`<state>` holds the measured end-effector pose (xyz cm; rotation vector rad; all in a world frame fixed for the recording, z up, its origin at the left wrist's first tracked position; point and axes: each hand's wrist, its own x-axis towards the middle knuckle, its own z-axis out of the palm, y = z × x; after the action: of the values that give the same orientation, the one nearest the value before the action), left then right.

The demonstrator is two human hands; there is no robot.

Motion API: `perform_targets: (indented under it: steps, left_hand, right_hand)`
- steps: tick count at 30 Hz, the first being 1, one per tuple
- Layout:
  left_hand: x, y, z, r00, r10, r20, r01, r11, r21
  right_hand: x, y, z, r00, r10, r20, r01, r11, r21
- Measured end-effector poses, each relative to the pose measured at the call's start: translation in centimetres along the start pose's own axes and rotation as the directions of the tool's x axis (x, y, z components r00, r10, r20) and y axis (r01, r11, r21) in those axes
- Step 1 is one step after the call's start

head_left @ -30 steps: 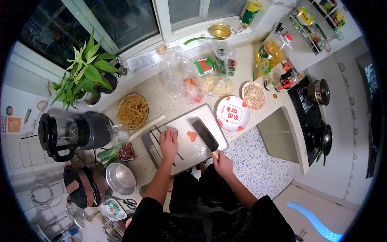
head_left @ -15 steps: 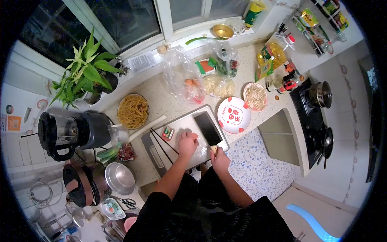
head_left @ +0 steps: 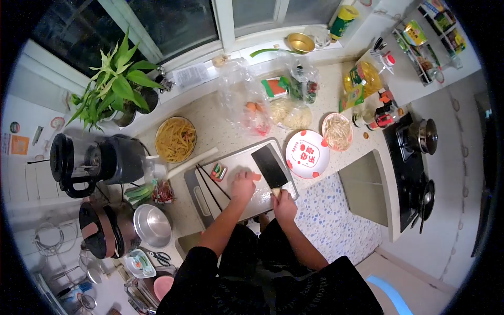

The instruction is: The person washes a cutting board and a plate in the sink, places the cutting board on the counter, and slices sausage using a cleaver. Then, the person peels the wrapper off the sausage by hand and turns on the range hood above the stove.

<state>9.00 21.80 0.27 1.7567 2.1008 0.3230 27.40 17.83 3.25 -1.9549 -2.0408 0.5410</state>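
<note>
On the light cutting board (head_left: 257, 202) my left hand (head_left: 243, 185) is closed, fingertips on a small pinkish-orange piece of food (head_left: 256, 177) whose kind I cannot make out. My right hand (head_left: 285, 206) grips the pale handle of a kitchen knife (head_left: 269, 169). Its wide dark blade lies over the right part of the board, to the right of the pinkish piece. Left of my left hand, a pair of dark chopsticks (head_left: 209, 185) rests across the board beside a small red and green packet (head_left: 218, 171).
Right of the board stand a white plate with red marks (head_left: 307, 154) and a bowl of pale shreds (head_left: 337, 132). Behind are a plastic bag with eggs (head_left: 251, 107) and a bowl of yellow strips (head_left: 175, 139). A metal pot (head_left: 153, 226) sits left; a stove (head_left: 407, 176) is far right.
The head view has shifted slightly. More of the pinkish piece shows beside my left fingertips. My right hand still grips the knife, with little movement.
</note>
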Motion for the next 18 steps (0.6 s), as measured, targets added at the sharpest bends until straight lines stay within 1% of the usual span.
perform_targets:
  steps: [3,6,8,11,12,14,15,17,18]
  left_hand:
    - [-0.2,-0.8,0.7,0.997,0.07,-0.044,-0.07,0.997,0.015]
    - [0.0,-1.5,0.9,0.99,0.124,-0.059,-0.123,0.992,0.026]
    - [0.5,-1.6,0.8,0.988,0.141,-0.056,-0.137,0.989,0.061]
    - [1.3,-1.7,0.2,0.994,0.105,0.006,-0.105,0.993,0.06]
    - [1.5,-1.3,-0.8,0.999,0.045,0.022,-0.045,0.999,0.011]
    - [1.5,-0.4,-3.2,0.995,-0.075,0.061,0.08,0.993,-0.085]
    - [1.3,-0.6,-3.1,0.993,-0.093,0.075,0.103,0.986,-0.135]
    - [0.7,-1.4,-3.1,0.986,-0.131,0.102,0.151,0.961,-0.23]
    - [0.1,-1.7,-2.5,0.989,-0.142,0.046,0.15,0.951,-0.269]
  right_hand:
    - [0.3,0.0,-0.1,0.999,0.035,0.037,-0.034,0.999,-0.029]
    - [0.1,0.0,-0.8,1.0,-0.012,0.009,0.014,0.985,-0.171]
    - [-0.1,-0.2,-1.2,0.999,-0.023,-0.034,0.018,0.991,-0.132]
    - [-0.6,-0.5,-1.6,0.996,-0.053,-0.074,0.045,0.993,-0.108]
    - [-0.6,-0.6,-1.8,0.994,-0.067,-0.082,0.058,0.993,-0.105]
    - [-0.4,-1.0,-2.4,0.985,-0.144,-0.092,0.139,0.989,-0.057]
    - [-0.2,-1.0,-2.6,0.978,-0.183,-0.098,0.18,0.983,-0.032]
    - [0.5,-1.0,-1.8,0.956,-0.275,-0.104,0.286,0.951,0.118]
    - [0.7,-1.1,-1.4,0.941,-0.32,-0.107,0.335,0.922,0.192]
